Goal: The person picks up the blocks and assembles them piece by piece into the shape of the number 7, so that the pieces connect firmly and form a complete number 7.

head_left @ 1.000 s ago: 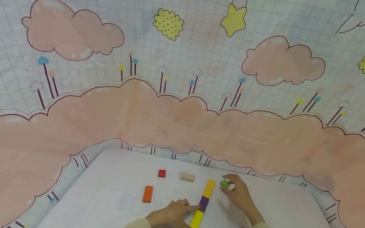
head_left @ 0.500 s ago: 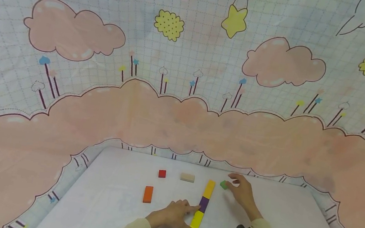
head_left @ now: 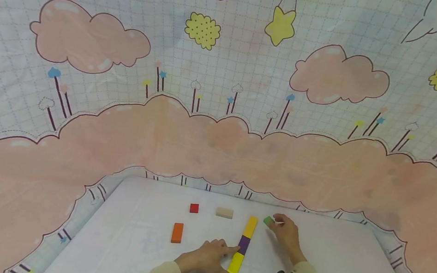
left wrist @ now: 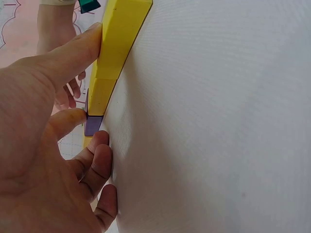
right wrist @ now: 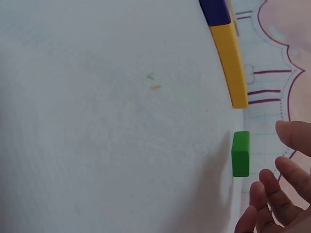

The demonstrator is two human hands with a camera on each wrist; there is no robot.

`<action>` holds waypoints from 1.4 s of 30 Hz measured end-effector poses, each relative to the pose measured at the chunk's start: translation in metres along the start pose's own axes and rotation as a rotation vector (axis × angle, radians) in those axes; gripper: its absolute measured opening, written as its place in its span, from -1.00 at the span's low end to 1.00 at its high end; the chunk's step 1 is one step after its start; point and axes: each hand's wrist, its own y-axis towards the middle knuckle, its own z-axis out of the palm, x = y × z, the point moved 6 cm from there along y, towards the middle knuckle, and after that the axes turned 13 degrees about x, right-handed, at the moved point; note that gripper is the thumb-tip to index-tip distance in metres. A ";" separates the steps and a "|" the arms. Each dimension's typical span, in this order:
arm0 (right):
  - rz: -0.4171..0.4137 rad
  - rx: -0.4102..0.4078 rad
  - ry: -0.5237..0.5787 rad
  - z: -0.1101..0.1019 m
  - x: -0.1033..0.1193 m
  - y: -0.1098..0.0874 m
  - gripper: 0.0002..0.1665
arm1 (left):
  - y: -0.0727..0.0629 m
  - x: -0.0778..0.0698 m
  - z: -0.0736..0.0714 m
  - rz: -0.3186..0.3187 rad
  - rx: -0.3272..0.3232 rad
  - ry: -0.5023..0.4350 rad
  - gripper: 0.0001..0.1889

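A straight row of wooden blocks runs away from me: a yellow-orange block [head_left: 250, 226] at the far end, a purple block [head_left: 244, 245], then yellow blocks [head_left: 235, 265] nearer. Along its left side lies my left hand [head_left: 207, 257], its index fingertip on the purple block and its thumb against the near yellow part; the other fingers are loosely bent by the table. Just right of the row's far end sits a small green block [right wrist: 240, 154] on the table. My right hand [head_left: 287, 234] is beside it, thumb and fingers spread with a gap to the block in the right wrist view.
Left of the row lie a red cube [head_left: 194, 208], a beige block [head_left: 224, 212] and an orange block [head_left: 177, 233]. The white table [head_left: 123, 244] ends at the back against a cloud-patterned cloth [head_left: 216, 150].
My right hand has let go of the green block, opened its fingers and shifted slightly nearer to me. The block stays beside the row's far end. My left hand keeps its place.
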 end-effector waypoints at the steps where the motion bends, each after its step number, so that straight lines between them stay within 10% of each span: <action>1: 0.013 0.006 0.012 0.001 -0.001 0.000 -0.52 | -0.001 0.000 0.000 -0.002 -0.001 -0.001 -0.21; 42: 0.105 0.038 -0.012 0.006 -0.014 0.012 -0.50 | 0.003 0.002 0.001 0.009 0.007 0.005 -0.21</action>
